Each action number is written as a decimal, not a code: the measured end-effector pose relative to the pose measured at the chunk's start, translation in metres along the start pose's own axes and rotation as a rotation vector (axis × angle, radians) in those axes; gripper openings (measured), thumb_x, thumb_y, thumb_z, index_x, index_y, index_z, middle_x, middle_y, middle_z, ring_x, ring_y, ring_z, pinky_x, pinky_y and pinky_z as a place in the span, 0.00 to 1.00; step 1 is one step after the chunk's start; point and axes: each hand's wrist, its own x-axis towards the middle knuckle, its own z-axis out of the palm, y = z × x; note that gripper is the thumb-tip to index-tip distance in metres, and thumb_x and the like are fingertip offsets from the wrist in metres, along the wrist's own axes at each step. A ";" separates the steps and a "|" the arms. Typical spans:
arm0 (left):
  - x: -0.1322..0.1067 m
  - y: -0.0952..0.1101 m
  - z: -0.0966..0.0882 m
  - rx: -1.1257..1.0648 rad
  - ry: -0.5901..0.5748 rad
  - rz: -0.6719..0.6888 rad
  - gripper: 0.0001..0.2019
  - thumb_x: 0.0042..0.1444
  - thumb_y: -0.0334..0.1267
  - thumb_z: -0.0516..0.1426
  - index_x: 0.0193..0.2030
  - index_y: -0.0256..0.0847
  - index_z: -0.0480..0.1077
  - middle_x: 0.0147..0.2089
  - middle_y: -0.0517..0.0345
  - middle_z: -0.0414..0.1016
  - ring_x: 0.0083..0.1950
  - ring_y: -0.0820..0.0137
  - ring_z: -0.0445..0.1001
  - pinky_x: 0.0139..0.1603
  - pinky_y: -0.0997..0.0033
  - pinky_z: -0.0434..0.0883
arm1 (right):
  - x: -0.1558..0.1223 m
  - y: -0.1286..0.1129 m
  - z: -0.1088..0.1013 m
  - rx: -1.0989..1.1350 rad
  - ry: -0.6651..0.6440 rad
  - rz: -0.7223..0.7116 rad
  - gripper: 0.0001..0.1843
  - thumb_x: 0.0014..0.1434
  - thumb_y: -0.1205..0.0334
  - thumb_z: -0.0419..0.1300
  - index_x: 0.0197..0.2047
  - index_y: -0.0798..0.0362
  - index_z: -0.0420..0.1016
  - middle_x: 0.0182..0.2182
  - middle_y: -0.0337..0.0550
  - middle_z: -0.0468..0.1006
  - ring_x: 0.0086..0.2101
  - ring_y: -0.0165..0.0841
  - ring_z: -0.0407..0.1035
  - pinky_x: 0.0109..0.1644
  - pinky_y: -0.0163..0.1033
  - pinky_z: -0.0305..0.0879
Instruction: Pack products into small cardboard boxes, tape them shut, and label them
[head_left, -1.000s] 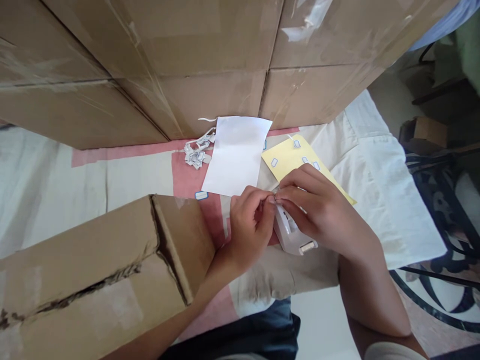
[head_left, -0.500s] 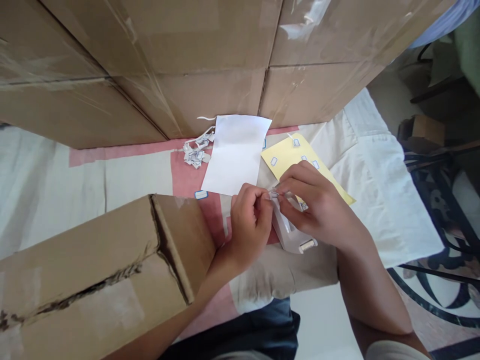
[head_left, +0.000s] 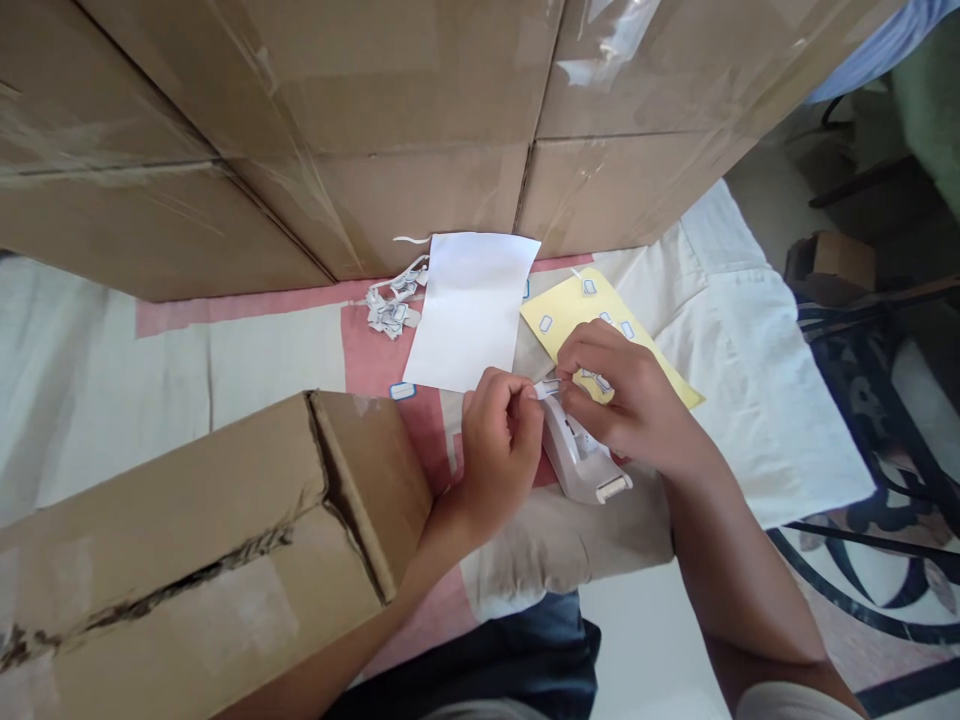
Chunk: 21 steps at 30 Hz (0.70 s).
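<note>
Between thumb and finger, my left hand (head_left: 499, 450) pinches one end of a small white paper label (head_left: 550, 388). My right hand (head_left: 626, 395) pinches that label's other end, so it spans the short gap between my hands. Just below them a white tape dispenser (head_left: 581, 465) rests on the cloth. A yellow sheet (head_left: 574, 305) with several small blue-edged labels lies behind my right hand, which partly covers it. Beyond my left hand lies a blank white sheet (head_left: 472, 310). One blue-edged label (head_left: 402, 390) sits near its lower left corner.
A heap of paper scraps (head_left: 394, 305) lies left of the white sheet. Stacked cardboard boxes (head_left: 420, 190) form a wall at the back. Another cardboard box (head_left: 187, 530) stands at the near left, close to my left forearm. The cloth (head_left: 757, 400) drops off at the right.
My right hand has lifted and turned slightly, and more of the label shows between my hands. More of the tape dispenser is visible below. My left hand has stayed nearly still.
</note>
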 end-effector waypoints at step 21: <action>0.001 -0.004 0.000 -0.065 0.016 -0.028 0.10 0.71 0.37 0.50 0.35 0.43 0.63 0.35 0.61 0.65 0.37 0.71 0.65 0.41 0.69 0.63 | 0.006 0.024 -0.007 0.207 0.175 0.150 0.08 0.55 0.70 0.56 0.26 0.51 0.64 0.27 0.37 0.66 0.30 0.32 0.60 0.35 0.40 0.55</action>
